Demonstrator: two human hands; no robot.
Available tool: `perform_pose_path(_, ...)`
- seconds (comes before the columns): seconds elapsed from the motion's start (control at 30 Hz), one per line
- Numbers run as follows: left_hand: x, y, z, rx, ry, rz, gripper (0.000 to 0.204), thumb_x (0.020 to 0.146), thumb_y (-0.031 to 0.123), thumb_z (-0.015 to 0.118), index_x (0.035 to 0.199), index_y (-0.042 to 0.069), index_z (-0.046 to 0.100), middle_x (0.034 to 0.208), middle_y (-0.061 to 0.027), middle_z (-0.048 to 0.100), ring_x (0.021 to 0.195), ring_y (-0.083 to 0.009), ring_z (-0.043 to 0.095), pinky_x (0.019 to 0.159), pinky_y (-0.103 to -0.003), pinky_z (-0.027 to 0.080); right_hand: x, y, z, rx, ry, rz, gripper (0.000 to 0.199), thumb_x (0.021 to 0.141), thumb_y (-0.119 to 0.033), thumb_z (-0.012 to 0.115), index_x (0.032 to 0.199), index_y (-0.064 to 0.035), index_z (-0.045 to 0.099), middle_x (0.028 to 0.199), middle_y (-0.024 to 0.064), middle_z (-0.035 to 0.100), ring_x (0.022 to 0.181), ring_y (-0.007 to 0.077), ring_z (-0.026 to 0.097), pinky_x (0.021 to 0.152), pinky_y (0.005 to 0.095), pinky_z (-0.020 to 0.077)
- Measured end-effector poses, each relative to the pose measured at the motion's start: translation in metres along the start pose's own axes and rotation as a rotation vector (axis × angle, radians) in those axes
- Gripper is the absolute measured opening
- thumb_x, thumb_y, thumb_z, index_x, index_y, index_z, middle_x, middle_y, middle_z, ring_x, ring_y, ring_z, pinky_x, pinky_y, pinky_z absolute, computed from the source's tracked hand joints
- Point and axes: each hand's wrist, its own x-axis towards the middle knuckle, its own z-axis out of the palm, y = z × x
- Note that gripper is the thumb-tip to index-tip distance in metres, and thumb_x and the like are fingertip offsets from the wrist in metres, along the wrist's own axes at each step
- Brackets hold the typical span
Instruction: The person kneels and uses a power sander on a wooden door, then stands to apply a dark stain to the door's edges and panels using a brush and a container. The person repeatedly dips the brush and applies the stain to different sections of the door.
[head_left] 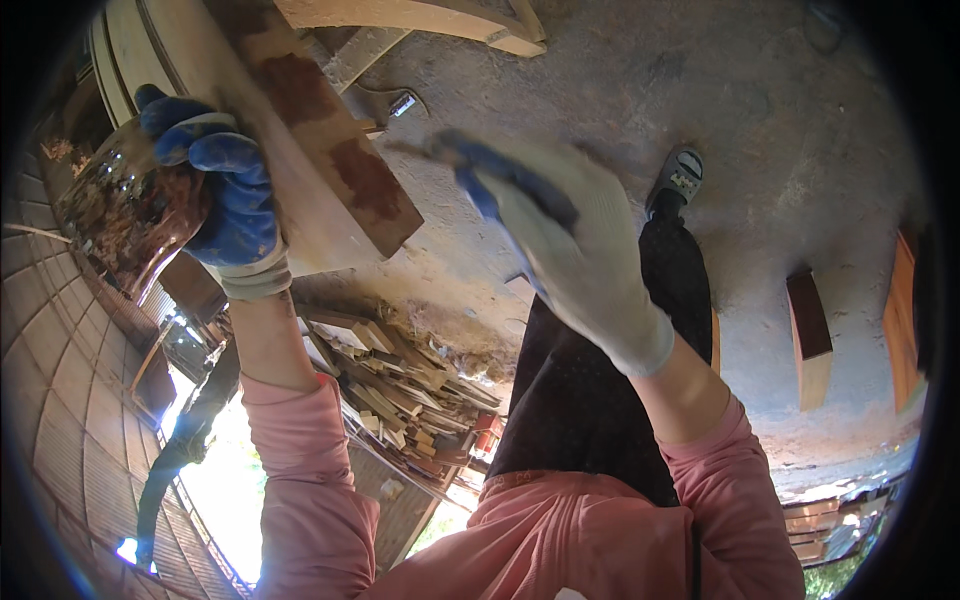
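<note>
My left hand [225, 180], in a white glove with blue-coated palm and fingers, is closed on the rim of a glossy, brown-smeared container [130, 215]. Right beside it is a pale wooden board [310, 215], whose edge face [335, 135] carries dark reddish-brown wet-looking patches between paler wood. My right hand [570, 225], gloved the same way, hovers to the right of that board, apart from it. Its fingers are curled together and blurred by motion. A thin blurred shape juts from them toward the board; I cannot make out what it is.
Curved pale wooden pieces [430, 18] lie at the top. Scrap wood [390, 390] is heaped below the board. Brown-topped wooden pieces [810, 335] stand on the concrete floor [760, 130] at the right. My sandalled foot [685, 175] is on the floor. A tiled surface [60, 400] runs along the left.
</note>
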Motion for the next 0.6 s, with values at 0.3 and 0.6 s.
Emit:
perform_pose_path(0.3, -0.001, 0.001, -0.002, 0.012, 0.006, -0.001, 0.042, 0.108, 0.026, 0.048, 0.145, 0.005, 0.055, 0.129, -0.0099, 0.063, 0.111, -0.0242, 0.059, 0.102, -0.045, 0.045, -0.015, 0.019, 0.008, -0.132, -0.119, -0.190, 0.035, 0.093, -0.003, 0.063, 0.128, -0.0037, 0.070, 0.090, 0.0111, 0.060, 0.069, 0.0197, 0.057, 0.062, 0.0315, 0.0444)
perform_pose_path(0.6, 0.001, -0.004, -0.001, -0.009, 0.015, -0.004, 0.042, 0.108, 0.025, 0.048, 0.144, 0.006, 0.055, 0.128, -0.0097, 0.063, 0.111, -0.0246, 0.060, 0.102, -0.046, 0.045, 0.004, 0.009, -0.010, -0.134, -0.055, -0.198, 0.036, 0.094, -0.008, 0.062, 0.129, -0.0026, 0.068, 0.084, 0.0100, 0.062, 0.067, 0.0173, 0.058, 0.061, 0.0335, 0.0432)
